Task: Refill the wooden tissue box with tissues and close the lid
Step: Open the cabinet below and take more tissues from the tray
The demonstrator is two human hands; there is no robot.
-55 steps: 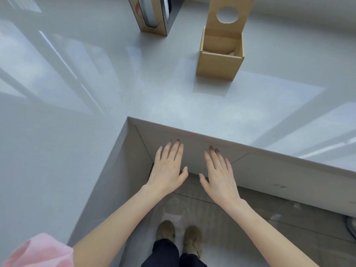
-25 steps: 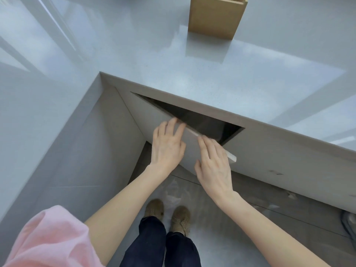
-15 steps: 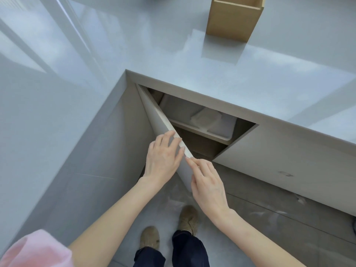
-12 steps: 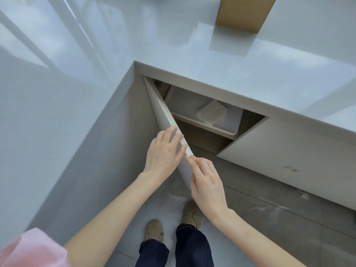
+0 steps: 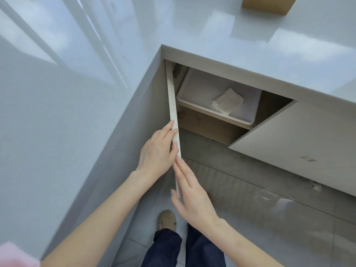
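Note:
The cabinet door [image 5: 172, 105] under the counter stands swung wide, seen edge-on. My left hand [image 5: 157, 153] grips its top edge from the left side, thumb over the edge. My right hand [image 5: 190, 195] lies flat against the door's outer edge lower down, fingers straight. Inside, a stack of white tissues [image 5: 227, 101] rests on a white shelf [image 5: 200, 87]. Only the bottom of the wooden tissue box [image 5: 267, 4] shows at the top of the frame on the grey counter [image 5: 212, 31].
The neighbouring cabinet door [image 5: 300, 139] to the right stays closed. A grey counter wing [image 5: 57, 132] runs down the left side, forming a corner. My shoes [image 5: 166, 220] and dark trousers stand on the tiled floor below.
The cabinet door has been pulled from closed to wide open, revealing the shelf and tissues. The view has shifted down, leaving only the wooden box's bottom in frame.

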